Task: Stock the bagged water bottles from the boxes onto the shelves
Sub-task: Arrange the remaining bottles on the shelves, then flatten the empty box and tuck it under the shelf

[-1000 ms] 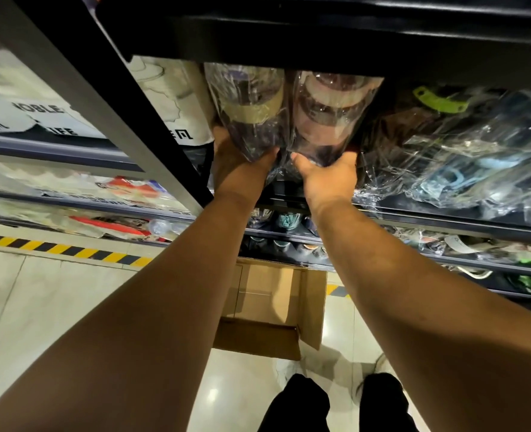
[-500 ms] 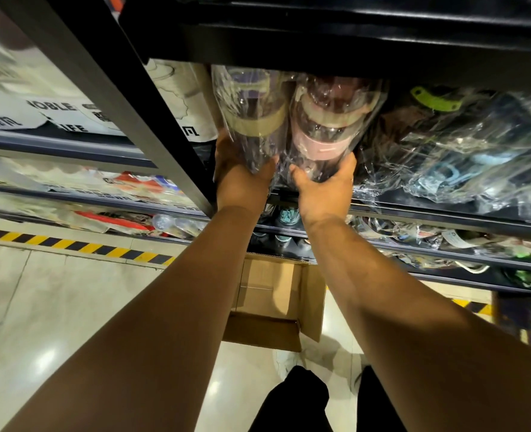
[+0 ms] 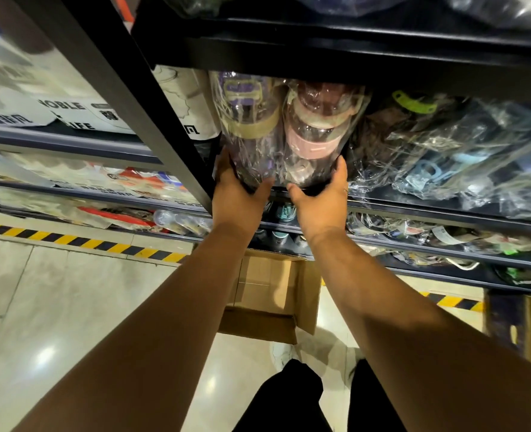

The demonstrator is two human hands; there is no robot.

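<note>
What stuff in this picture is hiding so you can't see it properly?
1. Head view: left hand and right hand cover the bases of the purple bagged bottle and pink bagged bottle.
2. Head view: inside of the cardboard box, partly blocked by forearms.
3. Head view: top-shelf bags, cut off by the upper edge.

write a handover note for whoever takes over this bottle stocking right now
Left hand grips the base of the clear-bagged purple-lidded bottle with tan band; right hand grips the base of the clear-bagged bottle with pink band.
Both sit side by side at the front of the black metal shelf.
Done: other bagged bottles already lie to their right.
Left: push them in, let go, then check the open brown cardboard box on the floor below; no bottles show in its visible part.
</note>
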